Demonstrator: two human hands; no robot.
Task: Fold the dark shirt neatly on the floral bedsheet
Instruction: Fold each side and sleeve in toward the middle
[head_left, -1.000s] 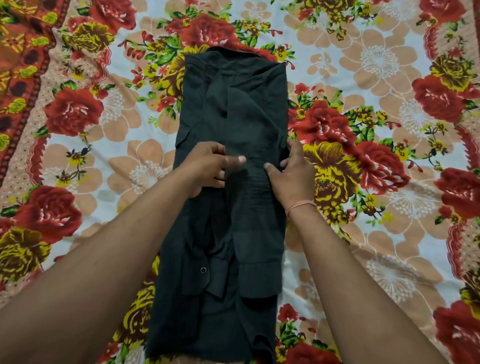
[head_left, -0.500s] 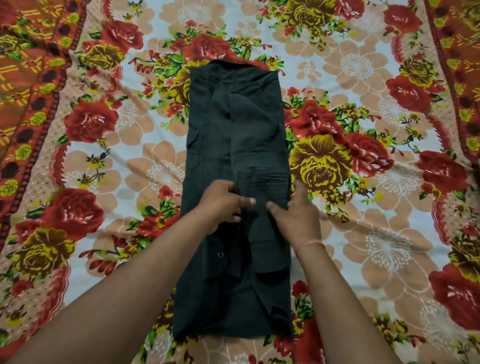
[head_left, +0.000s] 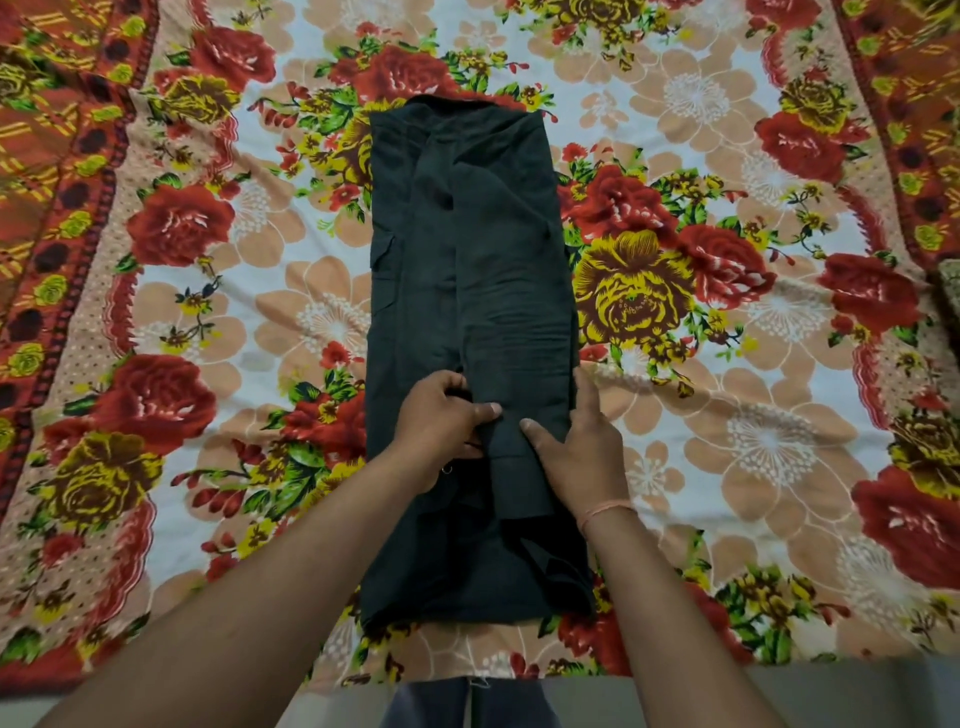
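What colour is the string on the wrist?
The string on the right wrist is pale pinkish-orange, seen best in the head view.

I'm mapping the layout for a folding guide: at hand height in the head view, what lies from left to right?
Floral bedsheet → left hand → dark shirt's folded sleeve → right hand → bedsheet again.

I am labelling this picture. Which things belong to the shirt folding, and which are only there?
For the job: dark shirt; floral bedsheet; left hand; right hand.

Only there: thread bracelet on the right wrist.
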